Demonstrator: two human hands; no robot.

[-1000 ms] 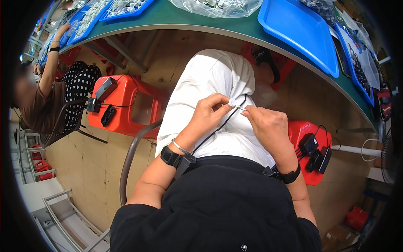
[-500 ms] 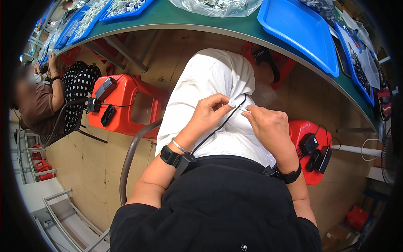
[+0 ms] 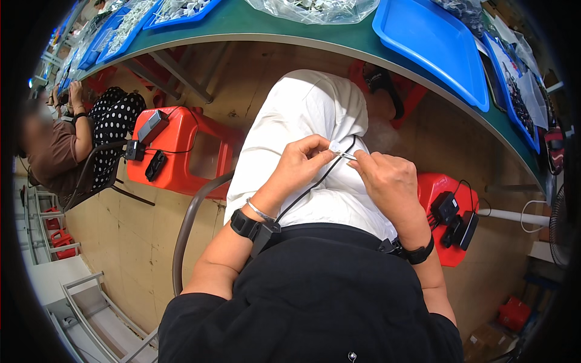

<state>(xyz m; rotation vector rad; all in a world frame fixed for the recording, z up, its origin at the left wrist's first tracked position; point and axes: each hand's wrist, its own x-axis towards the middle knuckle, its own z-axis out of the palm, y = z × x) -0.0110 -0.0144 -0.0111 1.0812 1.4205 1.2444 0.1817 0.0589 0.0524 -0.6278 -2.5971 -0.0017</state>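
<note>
Above my white-trousered lap, my left hand [image 3: 302,162] pinches a small white plastic piece [image 3: 334,147] between thumb and fingertips. My right hand [image 3: 385,176] is closed on a thin, pale stick-like part [image 3: 346,155], which reaches across to the white piece. Whether the two are joined cannot be made out at this size. A black cable [image 3: 319,183] runs over my lap, passing behind the fingertips of my left hand. Both wrists wear black bands.
A green table [image 3: 242,23] curves ahead, bearing a blue tray [image 3: 433,51], a clear bag of pale parts [image 3: 311,9] and more trays. Red stools with black devices flank me: the left stool [image 3: 175,154] and the right stool [image 3: 445,242]. Another person [image 3: 63,142] sits at far left.
My right hand has shifted very slightly to the left, and the stick's angle has altered a little. My left hand stays nearly still on the white piece.
</note>
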